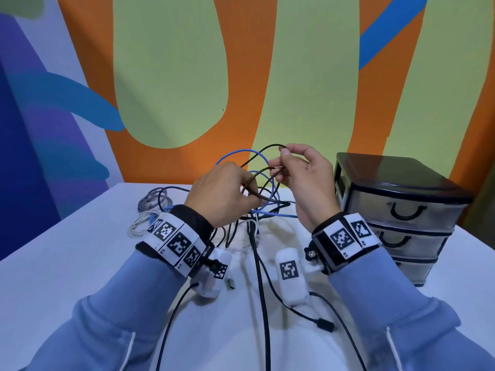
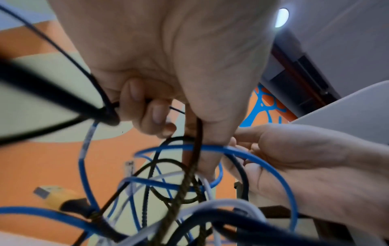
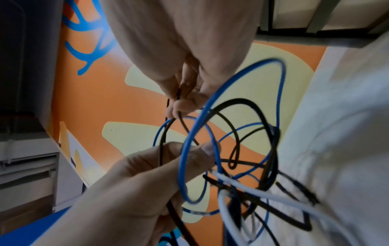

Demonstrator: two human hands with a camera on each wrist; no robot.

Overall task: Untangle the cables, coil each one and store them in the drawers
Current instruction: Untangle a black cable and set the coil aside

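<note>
Clearly the work is sitting at an early stage: the left hand (image 1: 222,194) is gripping the black braided cable (image 1: 258,174) with curled fingers, and the right hand (image 1: 302,175) is pinching a loop of it, both lifted above the tangle (image 1: 254,210) at the table's (image 1: 67,263) middle. Blue, white and black strands are crossing there. The drawers (image 1: 401,215), at the right, are sitting closed; coiling and storing are waiting.

We see a white table (image 1: 67,263) across the lower frame; behind it, filling the upper frame, a wall mural (image 1: 302,76) of orange, green and blue shapes.
</note>
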